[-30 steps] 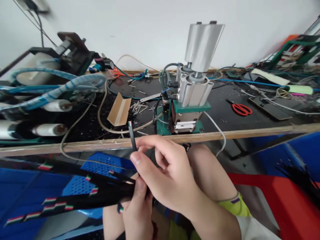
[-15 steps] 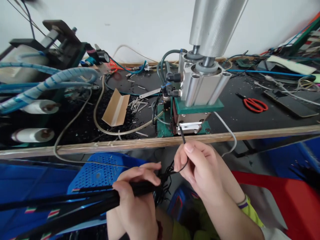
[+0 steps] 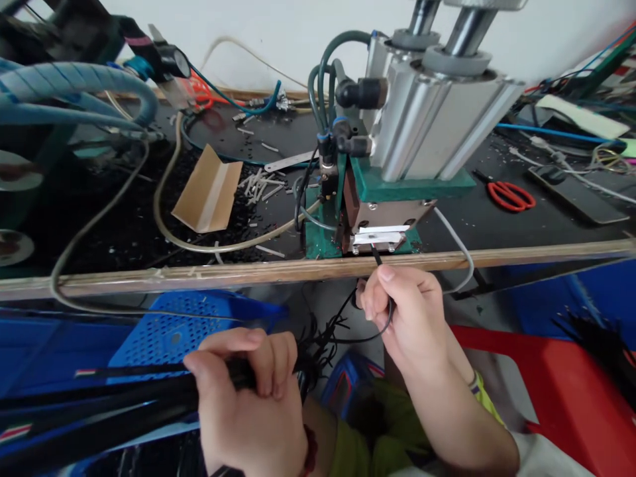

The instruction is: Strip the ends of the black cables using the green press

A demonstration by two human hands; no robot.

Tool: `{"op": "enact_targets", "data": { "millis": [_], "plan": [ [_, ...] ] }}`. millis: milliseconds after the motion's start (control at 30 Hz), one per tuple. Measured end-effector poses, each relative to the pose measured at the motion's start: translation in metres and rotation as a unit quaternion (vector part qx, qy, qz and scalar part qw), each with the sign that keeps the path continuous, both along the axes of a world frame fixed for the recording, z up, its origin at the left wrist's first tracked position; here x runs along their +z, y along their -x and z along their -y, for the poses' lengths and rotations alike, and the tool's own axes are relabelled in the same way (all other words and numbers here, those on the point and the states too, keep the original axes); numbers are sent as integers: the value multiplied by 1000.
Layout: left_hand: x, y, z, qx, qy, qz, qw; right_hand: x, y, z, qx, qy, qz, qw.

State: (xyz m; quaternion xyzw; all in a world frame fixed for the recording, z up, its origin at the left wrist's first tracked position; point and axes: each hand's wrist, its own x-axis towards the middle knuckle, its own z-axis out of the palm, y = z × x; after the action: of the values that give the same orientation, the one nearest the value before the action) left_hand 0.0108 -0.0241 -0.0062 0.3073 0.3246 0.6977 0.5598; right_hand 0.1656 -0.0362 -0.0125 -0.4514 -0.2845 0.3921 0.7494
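Note:
A bundle of black cables [image 3: 144, 401] lies in the grip of my left hand [image 3: 248, 391], with striped ends showing at the left. My right hand [image 3: 405, 308] pinches one thin black cable [image 3: 379, 257] just in front of the press [image 3: 392, 212]. The cable's tip is at the white slotted part [image 3: 380, 236] low on the press. From my right hand the cable loops back down toward the loose black strands between my hands. Above the green plate of the press stand silver cylinders [image 3: 437, 119].
Red-handled scissors [image 3: 511, 196] lie right of the press. A folded cardboard piece [image 3: 209, 192] and grey offcuts [image 3: 261, 185] lie to its left. The wooden table edge [image 3: 248, 273] runs across. Below are a blue perforated stool [image 3: 183, 318] and a red stool [image 3: 501, 371].
The view has come closer to the press. The cable tip has shifted to the middle of the white part. My left hand with the bundle has moved left, its fingers more curled.

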Motion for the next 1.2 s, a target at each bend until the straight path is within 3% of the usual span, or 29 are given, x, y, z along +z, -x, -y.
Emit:
{"op": "enact_targets", "data": {
  "millis": [733, 1200],
  "plan": [
    [1, 0, -1, 1, 14, -3, 1000, 2, -3, -25, -25, -37, -12, 999],
    [1, 0, -1, 3, 30, -1, 1000, 5, -2, -24, -26, 9, -11, 1000]
  ]
}}
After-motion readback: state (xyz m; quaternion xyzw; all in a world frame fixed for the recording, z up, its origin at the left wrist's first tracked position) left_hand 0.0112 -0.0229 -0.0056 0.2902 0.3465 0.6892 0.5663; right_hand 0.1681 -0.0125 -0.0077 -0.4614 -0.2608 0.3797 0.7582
